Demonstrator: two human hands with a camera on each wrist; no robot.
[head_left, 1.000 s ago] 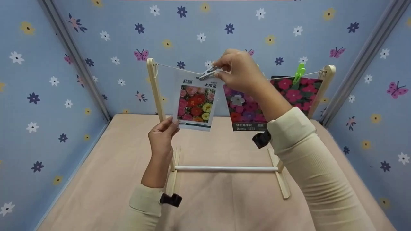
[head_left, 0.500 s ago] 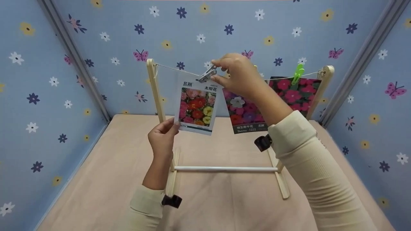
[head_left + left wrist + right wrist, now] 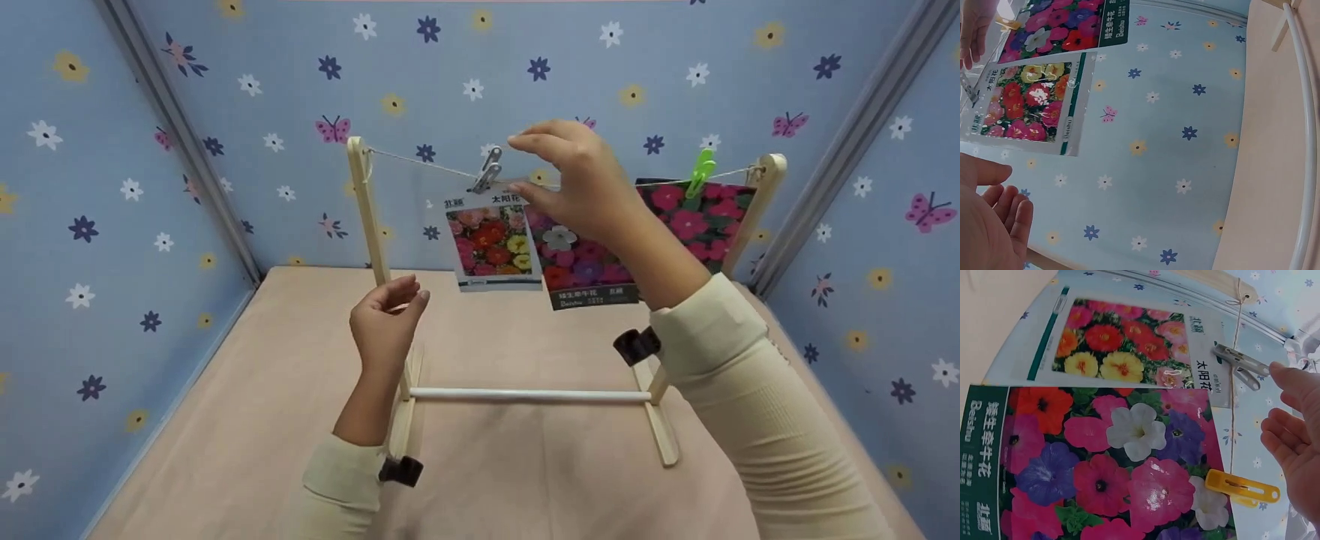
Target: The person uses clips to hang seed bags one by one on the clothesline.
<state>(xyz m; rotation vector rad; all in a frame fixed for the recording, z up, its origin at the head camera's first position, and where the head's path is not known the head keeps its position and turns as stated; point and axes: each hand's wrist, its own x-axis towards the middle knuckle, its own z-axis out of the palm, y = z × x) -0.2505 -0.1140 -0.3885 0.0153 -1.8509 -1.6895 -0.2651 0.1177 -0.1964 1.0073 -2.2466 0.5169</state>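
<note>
A white flower seed packet [image 3: 493,241] hangs from the string [image 3: 424,161], held at its top edge by a grey clothespin [image 3: 488,169]. My right hand [image 3: 581,180] is just right of that clothespin, thumb and fingers spread apart with nothing between them. Below and left of the packet my left hand [image 3: 381,321] is raised, fingers loosely bent and apart from it. Beside the white packet hangs a petunia seed packet [image 3: 1106,467] under a yellow clothespin [image 3: 1241,486]; in the head view my right hand and forearm partly hide it.
A green clothespin [image 3: 700,174] holds a pink-flowered packet [image 3: 686,217] at the right end of the string. Wooden posts [image 3: 367,210] carry the string, and a white bar [image 3: 525,394] joins their feet on the pink surface [image 3: 225,420]. Flower-patterned panels stand around.
My right hand has let go of the grey clothespin and drawn slightly right. My left hand has let go of the white packet, which now hangs freely, shifted to the right.
</note>
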